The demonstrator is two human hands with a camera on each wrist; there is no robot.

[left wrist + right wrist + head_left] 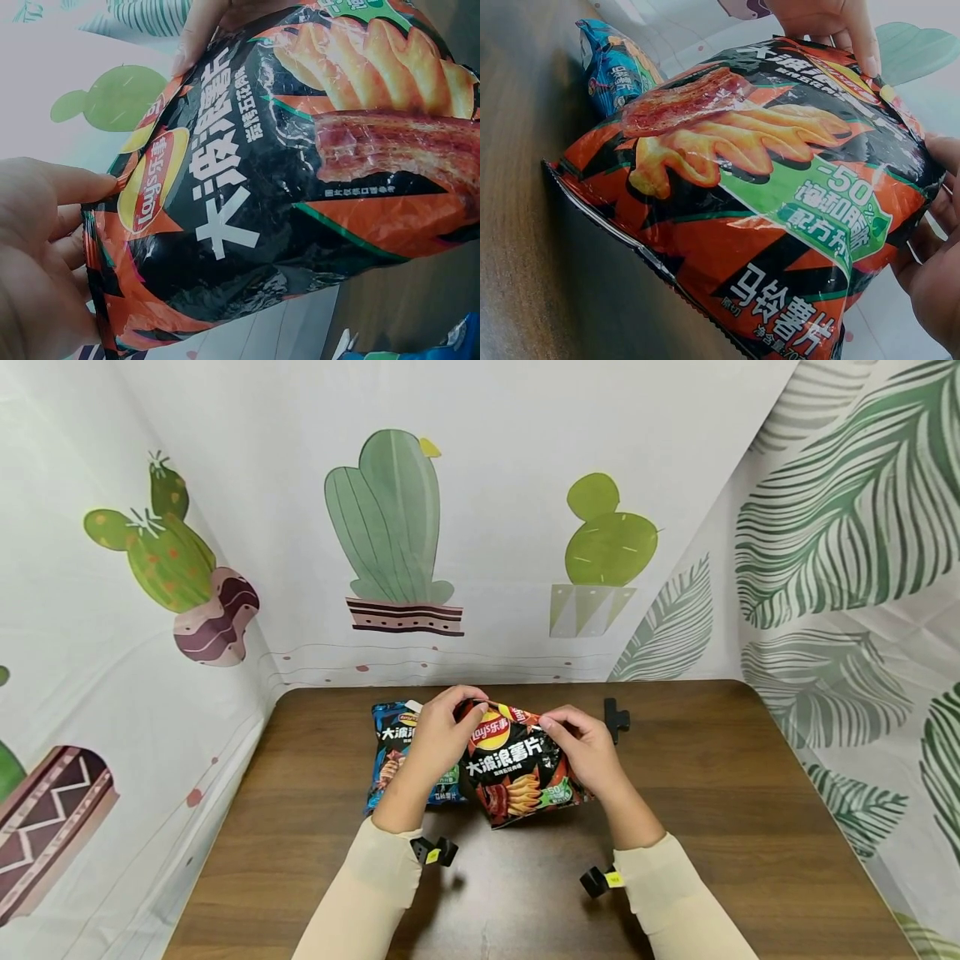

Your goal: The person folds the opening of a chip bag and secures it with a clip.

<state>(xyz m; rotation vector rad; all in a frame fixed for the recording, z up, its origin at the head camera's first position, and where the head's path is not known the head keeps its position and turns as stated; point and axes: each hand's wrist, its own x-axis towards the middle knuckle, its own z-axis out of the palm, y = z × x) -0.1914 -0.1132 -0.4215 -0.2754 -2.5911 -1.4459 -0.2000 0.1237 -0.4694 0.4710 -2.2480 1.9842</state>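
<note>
A black and orange bag of potato chips (pixel 517 768) is held up between both hands, tilted, its printed front toward me. My left hand (pixel 442 731) pinches the top edge at its left corner, thumb in front and fingers behind. At the top right, my right hand (pixel 588 747) pinches the same edge between thumb and fingers. The top strip is folded over between the hands, showing a second bit of the red and yellow logo (pixel 150 120). In the right wrist view the crimped bottom seam (pixel 630 240) hangs close over the table.
A blue bag of chips (pixel 393 735) lies on the brown wooden table (pixel 315 860) at the left, partly behind my left forearm, with a small white piece (pixel 413 706) at its top. A black clip (pixel 617 718) lies near the back edge. Printed cloth surrounds the table.
</note>
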